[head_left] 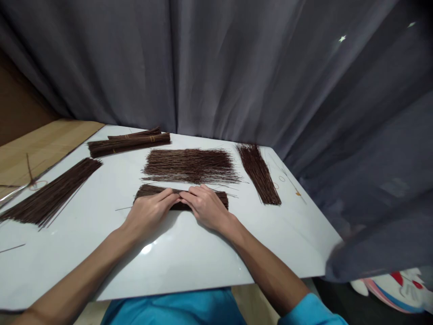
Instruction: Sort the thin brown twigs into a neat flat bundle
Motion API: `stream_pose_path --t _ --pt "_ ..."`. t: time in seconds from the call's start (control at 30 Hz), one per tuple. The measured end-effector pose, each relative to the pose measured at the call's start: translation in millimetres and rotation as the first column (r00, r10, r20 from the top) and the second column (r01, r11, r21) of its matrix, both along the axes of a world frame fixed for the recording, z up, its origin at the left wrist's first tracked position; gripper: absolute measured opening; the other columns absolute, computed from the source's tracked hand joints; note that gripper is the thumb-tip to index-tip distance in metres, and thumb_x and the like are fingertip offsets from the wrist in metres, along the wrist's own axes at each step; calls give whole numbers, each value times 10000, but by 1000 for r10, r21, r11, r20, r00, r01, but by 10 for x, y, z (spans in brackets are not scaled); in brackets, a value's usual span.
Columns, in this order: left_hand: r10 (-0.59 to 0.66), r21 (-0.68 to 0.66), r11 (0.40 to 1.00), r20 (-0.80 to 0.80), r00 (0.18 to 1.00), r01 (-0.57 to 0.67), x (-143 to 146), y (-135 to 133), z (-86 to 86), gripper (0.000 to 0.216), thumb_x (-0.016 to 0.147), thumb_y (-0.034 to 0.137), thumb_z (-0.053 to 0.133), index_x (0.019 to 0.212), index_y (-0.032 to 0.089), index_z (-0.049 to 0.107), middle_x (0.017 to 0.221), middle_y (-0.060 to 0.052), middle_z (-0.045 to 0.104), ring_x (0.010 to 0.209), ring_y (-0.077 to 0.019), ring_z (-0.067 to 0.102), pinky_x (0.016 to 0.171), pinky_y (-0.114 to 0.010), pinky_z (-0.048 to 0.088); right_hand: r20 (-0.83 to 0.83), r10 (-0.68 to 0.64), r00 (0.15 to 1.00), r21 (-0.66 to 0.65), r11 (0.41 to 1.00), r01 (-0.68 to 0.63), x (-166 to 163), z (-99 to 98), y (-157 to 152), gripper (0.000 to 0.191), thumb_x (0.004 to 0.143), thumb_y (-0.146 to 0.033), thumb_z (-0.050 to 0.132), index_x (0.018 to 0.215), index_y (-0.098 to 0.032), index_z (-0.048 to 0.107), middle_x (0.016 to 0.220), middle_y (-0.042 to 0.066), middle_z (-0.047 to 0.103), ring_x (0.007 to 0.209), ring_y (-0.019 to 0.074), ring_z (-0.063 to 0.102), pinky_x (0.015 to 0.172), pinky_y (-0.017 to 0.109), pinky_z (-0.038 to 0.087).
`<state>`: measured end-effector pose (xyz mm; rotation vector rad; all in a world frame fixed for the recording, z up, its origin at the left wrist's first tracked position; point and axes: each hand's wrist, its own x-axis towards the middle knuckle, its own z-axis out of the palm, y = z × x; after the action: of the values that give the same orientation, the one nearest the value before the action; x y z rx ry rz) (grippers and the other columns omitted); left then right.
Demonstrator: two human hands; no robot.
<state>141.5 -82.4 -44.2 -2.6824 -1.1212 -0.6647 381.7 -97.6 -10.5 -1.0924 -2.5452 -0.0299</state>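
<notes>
A bundle of thin dark brown sticks (221, 197) lies crosswise on the white table in front of me. My left hand (152, 207) is closed on its left-middle part, fingers curled and pinched over the top. From the other side my right hand (204, 205) grips the same bundle, and the fingertips of both hands meet near its middle. Whatever is pinched between the fingertips is hidden. Just beyond the hands lies a flat spread layer of similar sticks (192, 164), its ends uneven.
Tied bundles (131, 143) lie at the back left. A loose fan of sticks (54, 194) rests at the left, another pile (260, 176) at the right. Small rubber bands (282, 178) are near the right edge. Cardboard (43, 144) adjoins the white table (287, 248); a grey curtain (216, 67) hangs behind.
</notes>
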Motion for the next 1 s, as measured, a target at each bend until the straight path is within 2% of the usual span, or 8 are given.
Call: stream_pose_path --t 0.23,0.47,0.63,0.7,0.8,0.93,1.0 --pt "8 -88 996 51 999 -3 27 -19 16 265 1107 227 479 1135 231 742 1029 -55 745 677 -167 645 527 -311 319 -35 -91 995 -50 995 89 -13 -8 -8 283 1159 -321 486 1203 -200 739 952 52 701 822 183 600 838 322 393" --pt "18 -86 996 62 998 -12 46 -26 52 333 1143 277 423 1119 221 751 976 -44 733 674 -156 656 521 -311 352 -55 -147 988 -59 988 143 -44 21 -49 277 1154 -349 505 1180 -227 752 924 35 725 773 168 627 772 308 390" --pt "19 -73 997 77 997 -13 39 -24 63 332 1140 290 432 1088 214 750 964 -44 735 649 -146 643 504 -306 350 -165 -212 963 -162 969 185 -14 56 -70 251 1114 -391 600 1291 -276 735 948 29 758 834 186 685 711 286 413" --pt "36 -57 998 112 993 -30 37 -30 87 322 1136 285 449 1073 218 757 969 -39 742 649 -139 646 508 -307 360 -270 -250 930 -223 956 192 10 73 -56 229 1070 -378 681 1259 -268 747 987 29 777 876 193 699 754 286 451" --pt "51 -29 998 199 979 -47 33 -42 124 289 1128 268 481 1089 227 765 980 -27 752 685 -130 671 527 -295 383 -432 -329 840 -365 915 171 41 80 -17 186 1003 -384 762 1124 -244 774 920 12 778 788 177 681 744 284 481" --pt "38 -17 999 227 973 -35 26 -50 146 264 1121 247 503 1101 234 766 970 -18 755 712 -133 684 542 -278 390 -582 -407 704 -533 845 47 59 60 26 240 960 -443 773 1007 -208 778 810 16 753 693 167 651 651 272 483" --pt "16 -8 1000 209 978 -14 20 -48 142 258 1118 238 508 1098 233 765 961 -16 756 692 -133 674 544 -279 387 -600 -417 682 -569 822 2 63 53 34 250 940 -444 783 945 -195 789 802 29 758 689 169 654 640 272 485"
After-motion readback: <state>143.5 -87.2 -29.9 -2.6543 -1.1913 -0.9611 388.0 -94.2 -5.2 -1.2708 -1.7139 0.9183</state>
